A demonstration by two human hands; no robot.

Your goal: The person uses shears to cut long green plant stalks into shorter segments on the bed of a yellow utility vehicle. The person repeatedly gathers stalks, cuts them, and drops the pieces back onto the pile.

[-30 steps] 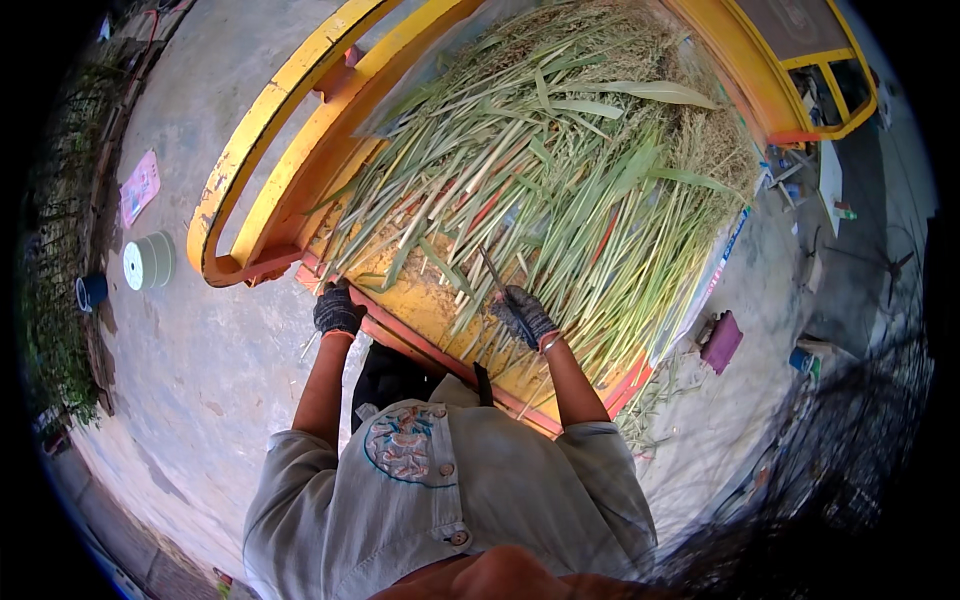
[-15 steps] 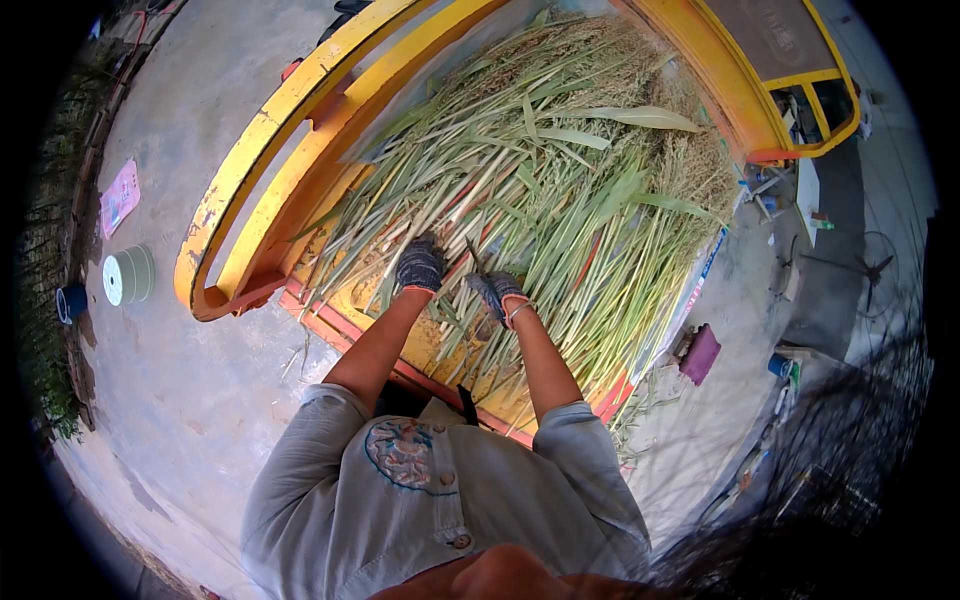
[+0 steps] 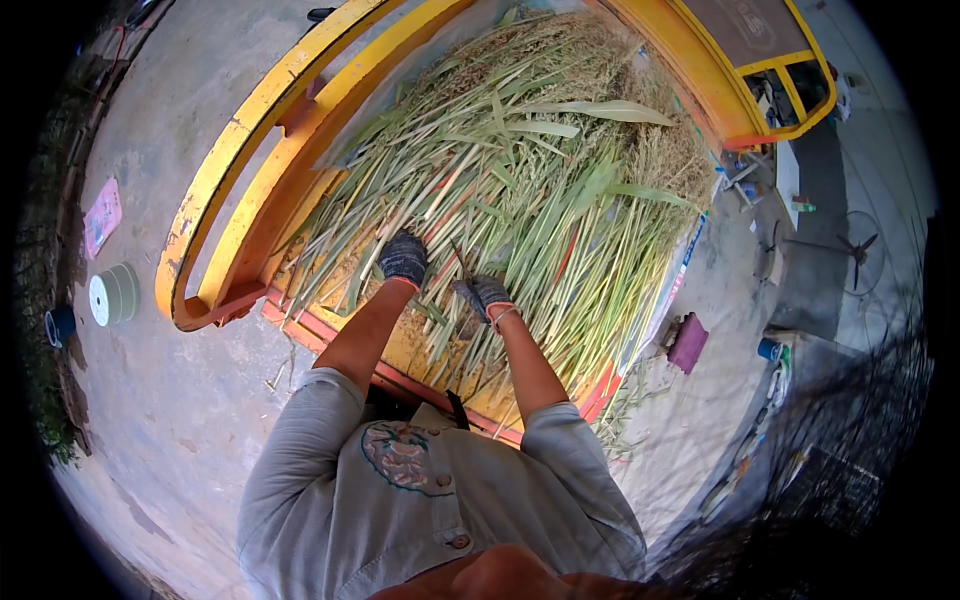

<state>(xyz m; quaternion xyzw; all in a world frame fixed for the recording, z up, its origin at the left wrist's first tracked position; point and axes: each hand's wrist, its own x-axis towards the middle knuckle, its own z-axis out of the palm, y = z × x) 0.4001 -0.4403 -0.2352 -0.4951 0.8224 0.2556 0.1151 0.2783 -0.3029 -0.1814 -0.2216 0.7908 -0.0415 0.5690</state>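
Observation:
Long green stalks with seed heads (image 3: 540, 215) lie heaped across the yellow cargo bed (image 3: 385, 335), their cut ends toward me. My left hand (image 3: 404, 260), in a dark knit glove, is closed around stalk ends at the near left of the heap. Just right of it and a little closer to me, my right hand (image 3: 485, 297) wears a matching glove. A thin dark blade-like tool (image 3: 460, 262) sticks up from its closed fingers, pointing at the stalks; its handle is hidden. Fingertips of both hands are hidden among the stalks.
Curved yellow rails (image 3: 235, 170) border the bed on the left, and a yellow frame (image 3: 770, 90) stands at far right. A pale green spool (image 3: 113, 295) and a pink packet (image 3: 102, 217) lie on the concrete floor. A purple block (image 3: 688, 343) lies right of the bed.
The whole view has shifted, so the bed and floor objects appear farther left. My left hand has moved slightly back toward me against the stalks; my right hand stays close beside it.

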